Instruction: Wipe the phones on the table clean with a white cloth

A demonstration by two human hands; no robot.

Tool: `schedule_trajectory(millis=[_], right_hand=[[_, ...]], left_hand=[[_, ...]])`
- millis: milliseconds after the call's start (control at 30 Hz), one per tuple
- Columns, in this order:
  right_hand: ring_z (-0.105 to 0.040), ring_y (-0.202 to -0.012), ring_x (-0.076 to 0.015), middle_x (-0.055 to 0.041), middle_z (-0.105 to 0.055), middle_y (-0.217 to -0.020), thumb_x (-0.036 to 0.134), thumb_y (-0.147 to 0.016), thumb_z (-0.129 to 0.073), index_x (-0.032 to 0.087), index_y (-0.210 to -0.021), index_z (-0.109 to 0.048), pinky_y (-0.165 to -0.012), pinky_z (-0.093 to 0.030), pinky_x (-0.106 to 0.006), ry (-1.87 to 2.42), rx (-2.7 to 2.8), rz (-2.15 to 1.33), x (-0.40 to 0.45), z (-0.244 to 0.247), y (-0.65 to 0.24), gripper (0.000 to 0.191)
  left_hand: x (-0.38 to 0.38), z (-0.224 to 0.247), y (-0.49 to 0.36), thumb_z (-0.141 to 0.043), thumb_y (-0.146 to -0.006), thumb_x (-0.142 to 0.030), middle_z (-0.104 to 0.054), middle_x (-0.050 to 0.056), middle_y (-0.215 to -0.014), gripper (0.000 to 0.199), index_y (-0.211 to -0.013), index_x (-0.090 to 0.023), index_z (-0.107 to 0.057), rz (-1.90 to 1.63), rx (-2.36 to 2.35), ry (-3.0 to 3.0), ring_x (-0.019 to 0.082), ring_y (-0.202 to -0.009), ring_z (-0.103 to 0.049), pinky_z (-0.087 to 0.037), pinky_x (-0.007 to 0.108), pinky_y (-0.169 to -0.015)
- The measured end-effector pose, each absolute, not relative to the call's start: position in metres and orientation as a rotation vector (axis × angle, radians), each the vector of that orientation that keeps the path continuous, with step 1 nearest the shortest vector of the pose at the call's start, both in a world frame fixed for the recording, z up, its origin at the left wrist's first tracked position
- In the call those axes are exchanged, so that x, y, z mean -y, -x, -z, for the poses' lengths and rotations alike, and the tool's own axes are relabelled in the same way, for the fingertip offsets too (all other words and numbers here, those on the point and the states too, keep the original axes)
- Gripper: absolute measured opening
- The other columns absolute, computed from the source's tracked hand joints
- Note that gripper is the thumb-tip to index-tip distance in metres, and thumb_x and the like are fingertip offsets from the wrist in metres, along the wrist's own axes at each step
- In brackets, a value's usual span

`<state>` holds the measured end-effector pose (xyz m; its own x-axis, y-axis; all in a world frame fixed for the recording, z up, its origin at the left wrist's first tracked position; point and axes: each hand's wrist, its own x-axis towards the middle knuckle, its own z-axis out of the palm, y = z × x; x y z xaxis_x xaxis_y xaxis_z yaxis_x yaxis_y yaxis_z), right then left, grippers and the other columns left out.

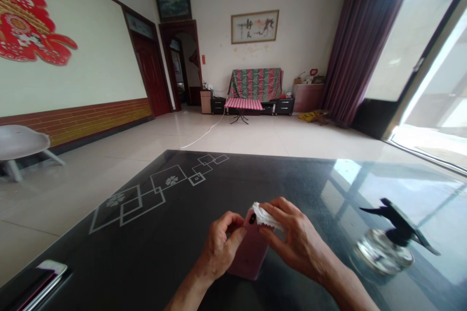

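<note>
A pink smartphone [251, 256] is propped up at a tilt over the black table, its back with the dark camera patch facing me. Closed on its upper left edge is my left hand [224, 245], thumb against the back. My right hand [297, 235] pinches a crumpled white tissue [265, 217] and presses it on the upper right edge and corner of the phone. Part of the phone's back is hidden behind both hands. To the right of my right hand stands a clear spray bottle [385, 251] with a black trigger head.
The glossy black table [146, 252] carries a printed pattern of squares on its left. At its near left corner lie dark, flat items [34, 284] with a silvery edge. Beyond are a white chair [24, 143], a small checked table [243, 103] and a purple curtain [359, 43].
</note>
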<state>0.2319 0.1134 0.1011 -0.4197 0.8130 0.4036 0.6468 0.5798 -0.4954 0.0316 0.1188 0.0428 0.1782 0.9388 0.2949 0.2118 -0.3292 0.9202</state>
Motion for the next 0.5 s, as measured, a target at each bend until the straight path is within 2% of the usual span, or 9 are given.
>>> schedule_trajectory(millis=[100,233,367,500], right_hand=[[-0.056,-0.09,-0.0196,-0.0071,-0.056,-0.102,0.037,-0.09,-0.052,0.023,-0.115,-0.059,-0.082,-0.047,-0.032,1.14,2.176,-0.433,-0.108,-0.096,-0.239,0.029],[-0.057,-0.091,-0.0167,-0.0062,-0.056,-0.103,0.034,-0.099,-0.033,0.025,-0.12,-0.059,-0.082,-0.046,-0.029,1.116,2.071,-0.509,-0.108,-0.085,-0.243,0.035],[-0.058,-0.081,-0.0152,-0.0055,-0.058,-0.093,0.034,-0.097,-0.039,0.022,-0.113,-0.064,-0.073,-0.046,-0.026,1.118,2.023,-0.467,-0.111,-0.078,-0.242,0.031],[-0.057,-0.079,-0.0157,-0.0048,-0.059,-0.09,0.031,-0.096,-0.043,0.025,-0.105,-0.068,-0.072,-0.045,-0.027,1.141,2.08,-0.361,-0.109,-0.087,-0.239,0.027]], left_hand=[[-0.118,-0.044,-0.03,-0.059,-0.086,-0.035,-0.061,0.001,-0.073,0.019,-0.085,-0.016,-0.061,-1.204,-1.085,-1.695,0.013,-0.066,-0.054,-0.043,0.021,-0.062],[-0.116,-0.045,-0.029,-0.058,-0.086,-0.033,-0.061,0.002,-0.075,0.018,-0.084,-0.016,-0.06,-1.197,-1.085,-1.714,0.014,-0.068,-0.054,-0.044,0.022,-0.064],[-0.114,-0.047,-0.029,-0.057,-0.086,-0.029,-0.06,0.001,-0.074,0.012,-0.083,-0.017,-0.059,-1.178,-1.083,-1.755,0.014,-0.069,-0.054,-0.043,0.021,-0.063],[-0.113,-0.05,-0.028,-0.057,-0.086,-0.028,-0.058,0.0,-0.075,0.011,-0.083,-0.017,-0.059,-1.164,-1.068,-1.806,0.013,-0.068,-0.054,-0.043,0.021,-0.063]])
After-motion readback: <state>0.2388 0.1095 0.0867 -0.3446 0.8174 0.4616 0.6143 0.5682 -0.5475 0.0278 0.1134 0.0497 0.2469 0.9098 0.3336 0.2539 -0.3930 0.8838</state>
